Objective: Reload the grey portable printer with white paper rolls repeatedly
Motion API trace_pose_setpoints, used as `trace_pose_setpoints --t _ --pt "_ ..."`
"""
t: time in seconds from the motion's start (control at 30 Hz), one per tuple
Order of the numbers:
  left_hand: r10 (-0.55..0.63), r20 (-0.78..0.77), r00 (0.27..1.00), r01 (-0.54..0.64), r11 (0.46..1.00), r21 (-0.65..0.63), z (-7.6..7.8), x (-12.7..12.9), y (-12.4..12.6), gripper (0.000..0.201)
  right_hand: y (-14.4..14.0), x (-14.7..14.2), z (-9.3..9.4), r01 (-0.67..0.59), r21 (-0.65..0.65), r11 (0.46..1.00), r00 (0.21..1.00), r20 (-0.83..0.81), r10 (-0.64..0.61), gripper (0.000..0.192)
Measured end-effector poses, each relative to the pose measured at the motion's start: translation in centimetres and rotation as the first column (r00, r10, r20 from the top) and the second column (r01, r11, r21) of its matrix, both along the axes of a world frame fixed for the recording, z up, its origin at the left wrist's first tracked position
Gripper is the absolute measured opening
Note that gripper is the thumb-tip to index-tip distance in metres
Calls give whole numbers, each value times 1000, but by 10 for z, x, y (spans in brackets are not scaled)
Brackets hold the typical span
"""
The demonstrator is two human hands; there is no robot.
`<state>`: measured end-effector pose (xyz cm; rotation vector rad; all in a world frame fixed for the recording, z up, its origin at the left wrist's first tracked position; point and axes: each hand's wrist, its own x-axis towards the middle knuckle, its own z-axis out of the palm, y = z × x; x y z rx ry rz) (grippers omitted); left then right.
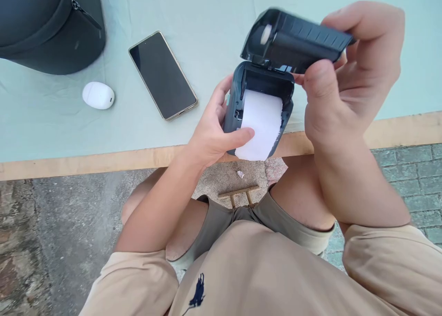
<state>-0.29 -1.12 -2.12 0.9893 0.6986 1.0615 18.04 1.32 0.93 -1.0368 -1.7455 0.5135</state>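
Note:
A small dark portable receipt printer (287, 115) is held above the front edge of the table, its lid raised. My left hand (221, 127) grips the printer body from the left, with the thumb lying on the white paper (263, 118). That paper comes out of the printer's bay and hangs over its near edge; its lower edge looks torn. My right hand (348, 72) is closed on the right end of the lifted printer lid (300, 39), thumb below and fingers above. The rest of the paper roll inside the bay is hidden.
On the pale green table cover (207, 12) lie a smartphone (163, 75) and a white rounded earbud case (98, 95). A black zippered bag (51, 30) stands at the back left. The wooden table edge (86, 162) runs just beyond my knees.

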Motion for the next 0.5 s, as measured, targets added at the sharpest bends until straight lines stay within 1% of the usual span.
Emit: trace_pose_setpoints --t 0.03,0.07,0.23,0.3,0.37,0.5 --pt "2 4 1000 -2 1000 -12 0 0 0 82 -1 -2 -1 25 49 999 1000 -2 -25 27" --pt "1 7 1000 -1 1000 -22 0 0 0 82 -2 -3 -2 23 95 995 1000 -6 -23 24" --pt "0 11 1000 1 1000 -19 -1 0 1 84 0 -3 -3 -136 197 971 990 59 127 23" --pt "6 0 1000 -6 1000 -20 0 0 1 83 -1 -3 -4 -192 189 963 980 97 176 20" --pt "8 -15 1000 -8 1000 -18 0 0 1 83 -2 -3 -3 -216 154 964 973 118 199 18" --pt "4 -29 1000 -4 1000 -21 0 0 1 85 -6 -3 -3 -187 95 978 976 128 175 13"
